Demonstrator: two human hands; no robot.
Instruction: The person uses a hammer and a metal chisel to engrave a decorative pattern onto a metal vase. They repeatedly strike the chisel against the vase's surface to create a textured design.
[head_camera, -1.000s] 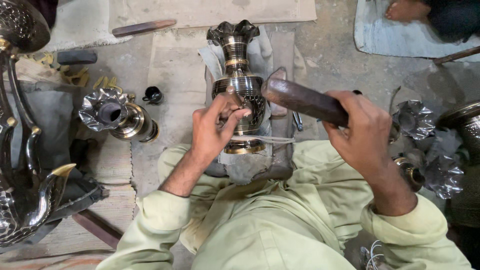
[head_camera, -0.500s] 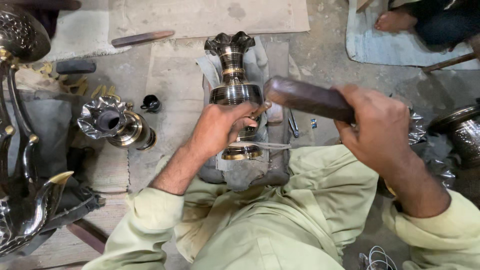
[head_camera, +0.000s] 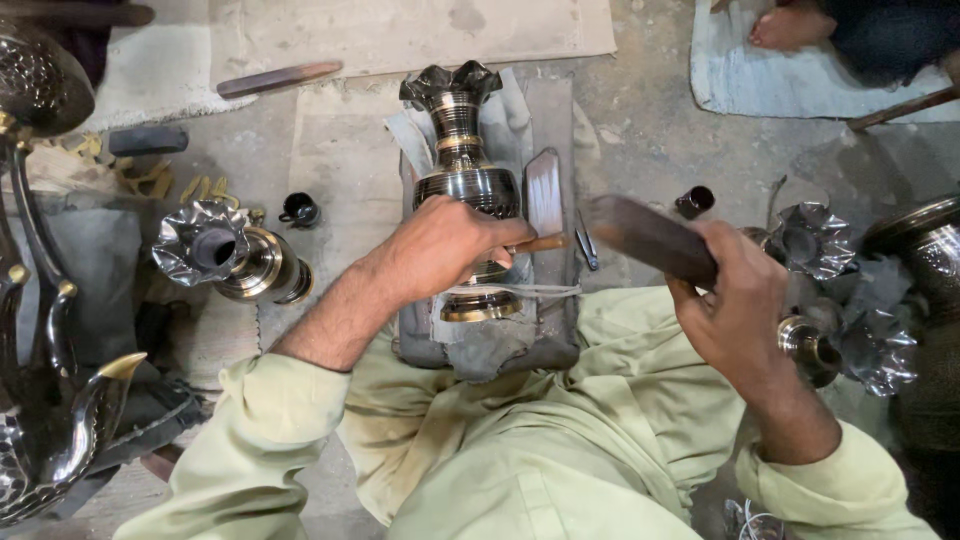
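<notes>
— Where's the work?

— The dark metal vase (head_camera: 463, 170) lies on the padded block (head_camera: 490, 345) before my lap. My left hand (head_camera: 440, 245) pinches a thin chisel (head_camera: 545, 243) against its belly.

— And the right?

— My right hand (head_camera: 735, 305) is clenched around the wooden mallet (head_camera: 650, 238), just right of the vase. I'd judge short, square taps best.

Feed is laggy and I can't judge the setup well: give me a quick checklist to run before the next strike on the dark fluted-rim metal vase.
1. Dark fluted-rim metal vase lying on its grey padded cloth rest: ok.
2. Left hand pressed on the vase body, steadying it: ok.
3. Thin wooden-handled tool held in the left hand against the vase: ok; its tip is hidden.
4. Right hand gripping the dark wooden mallet, raised clear of the vase: ok.
5. Left fingers clear of the strike line: cannot tell.
6. Small black cup and second fluted vase apart from the work: ok.
</notes>
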